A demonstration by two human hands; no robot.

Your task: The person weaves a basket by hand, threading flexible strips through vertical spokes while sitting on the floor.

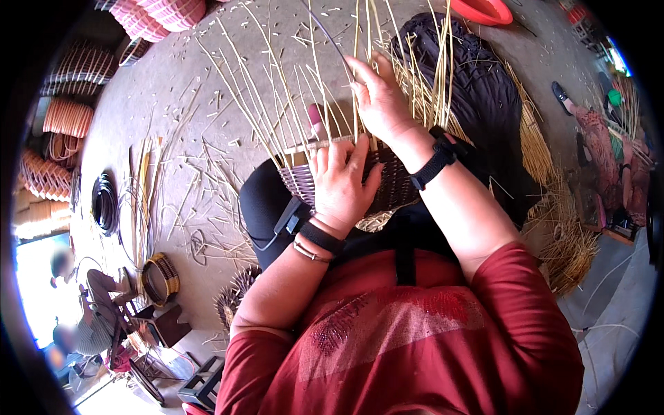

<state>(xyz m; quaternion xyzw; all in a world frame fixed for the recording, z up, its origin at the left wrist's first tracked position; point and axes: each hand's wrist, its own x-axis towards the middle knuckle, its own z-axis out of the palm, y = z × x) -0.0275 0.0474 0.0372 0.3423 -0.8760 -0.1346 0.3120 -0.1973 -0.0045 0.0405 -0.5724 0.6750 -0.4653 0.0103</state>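
Observation:
A half-woven basket point(297, 181) rests on my lap, its wall of dark strands and its pale upright stakes point(259, 104) fanning out away from me. My left hand point(342, 181) is closed over the near wall, with fingers at the top of the weave. Above the rim, my right hand point(382, 100) pinches a thin dark weaving strand point(324, 29) between thumb and fingers. That strand runs up and left out of the picture. My left hand hides part of the weave.
Black cloth point(484, 76) covers a bundle of pale stalks point(529, 149) on the right. Cut bits litter the floor. A red basin point(482, 10) stands at the far side. Left are stacked baskets point(68, 116) and a dark coil point(104, 204). Other people sit at both sides.

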